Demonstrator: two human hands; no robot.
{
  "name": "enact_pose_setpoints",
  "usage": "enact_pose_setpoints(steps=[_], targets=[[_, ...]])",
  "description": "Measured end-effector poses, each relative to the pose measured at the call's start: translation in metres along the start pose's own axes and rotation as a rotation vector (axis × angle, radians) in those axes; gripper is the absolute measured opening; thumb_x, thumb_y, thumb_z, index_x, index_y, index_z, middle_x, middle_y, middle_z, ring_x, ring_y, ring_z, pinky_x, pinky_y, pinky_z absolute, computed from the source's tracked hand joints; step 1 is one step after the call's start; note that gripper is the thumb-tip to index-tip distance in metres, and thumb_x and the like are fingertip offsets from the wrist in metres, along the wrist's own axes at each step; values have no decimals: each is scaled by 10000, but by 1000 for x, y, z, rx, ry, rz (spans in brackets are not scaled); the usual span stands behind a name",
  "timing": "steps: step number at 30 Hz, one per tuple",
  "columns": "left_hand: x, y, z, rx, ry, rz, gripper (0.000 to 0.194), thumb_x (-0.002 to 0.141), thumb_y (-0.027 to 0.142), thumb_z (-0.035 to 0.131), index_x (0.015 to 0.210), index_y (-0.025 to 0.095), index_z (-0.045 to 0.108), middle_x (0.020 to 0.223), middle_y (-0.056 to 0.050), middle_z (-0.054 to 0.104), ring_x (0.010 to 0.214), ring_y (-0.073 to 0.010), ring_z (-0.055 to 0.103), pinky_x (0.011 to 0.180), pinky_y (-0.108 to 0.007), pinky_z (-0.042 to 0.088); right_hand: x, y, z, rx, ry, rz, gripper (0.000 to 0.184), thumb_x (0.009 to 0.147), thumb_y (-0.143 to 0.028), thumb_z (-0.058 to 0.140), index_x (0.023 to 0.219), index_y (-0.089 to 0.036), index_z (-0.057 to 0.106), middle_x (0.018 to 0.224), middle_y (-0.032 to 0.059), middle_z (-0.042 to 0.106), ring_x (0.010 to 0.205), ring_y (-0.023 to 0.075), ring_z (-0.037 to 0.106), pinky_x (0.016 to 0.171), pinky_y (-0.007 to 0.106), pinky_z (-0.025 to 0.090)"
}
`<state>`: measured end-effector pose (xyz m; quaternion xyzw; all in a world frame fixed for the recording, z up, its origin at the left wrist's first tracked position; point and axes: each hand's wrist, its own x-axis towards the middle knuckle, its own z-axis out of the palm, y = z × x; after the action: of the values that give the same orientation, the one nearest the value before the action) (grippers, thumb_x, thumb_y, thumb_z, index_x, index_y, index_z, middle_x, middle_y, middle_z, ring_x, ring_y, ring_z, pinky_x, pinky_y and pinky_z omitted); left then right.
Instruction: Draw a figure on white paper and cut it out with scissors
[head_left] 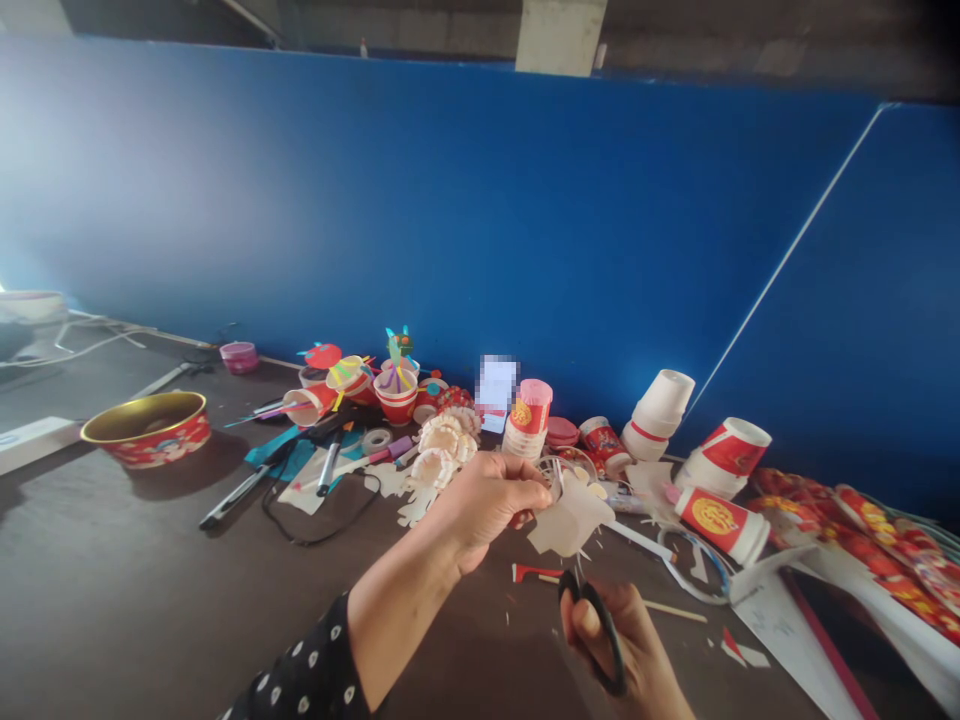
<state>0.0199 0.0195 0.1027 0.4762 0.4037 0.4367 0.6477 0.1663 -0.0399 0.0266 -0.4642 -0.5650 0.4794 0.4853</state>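
A cream paper cutout (pixel 571 515) is pinched narrowly by the left hand (pixel 487 500), black scissors (pixel 611 640) are gripped by the right hand (pixel 645 650), cut paper scraps (pixel 416 508) are strewn nearby, and decorated paper-cup figures (pixel 396 392) stand beyond.

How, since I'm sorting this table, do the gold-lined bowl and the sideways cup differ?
The bowl stands open side up, while the cup lies on its side. The bowl is much wider than the cup. The bowl sits well to the left, the cup to the right. Both show red with gold.
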Motion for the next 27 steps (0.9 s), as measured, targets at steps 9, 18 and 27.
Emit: enact_pose_setpoints(steps=[9, 18, 27], targets=[[1, 3, -6, 53, 33, 26, 55, 539, 164, 570, 520, 143, 522, 479, 32, 453, 452, -54, 339, 478, -238, 240, 5, 2, -12, -35, -9, -35, 483, 675, -631, 518, 519, -176, 470, 460, -44, 350, 419, 79, 266, 411, 229, 192], [3, 0, -8, 199, -39, 56, 50, 561, 164, 592, 573, 141, 549, 523, 25, 486, 493, -69, 401, 503, -242, 293, 15, 12, -17, 157, 6, -70, 457, 677, -596, 554, 563, -153, 564, 472, -13, 444, 462, 103, 360, 451, 232, 259], [8, -11, -11, 420, -136, 120, 103, 592, 187, 590, 667, 137, 642, 567, 8, 531, 522, -87, 416, 501, -243, 286, 18, 22, -16, 333, 156, -57, 282, 684, -440, 640, 645, -167, 581, 505, -26, 466, 454, 88, 352, 428, 206, 272]])
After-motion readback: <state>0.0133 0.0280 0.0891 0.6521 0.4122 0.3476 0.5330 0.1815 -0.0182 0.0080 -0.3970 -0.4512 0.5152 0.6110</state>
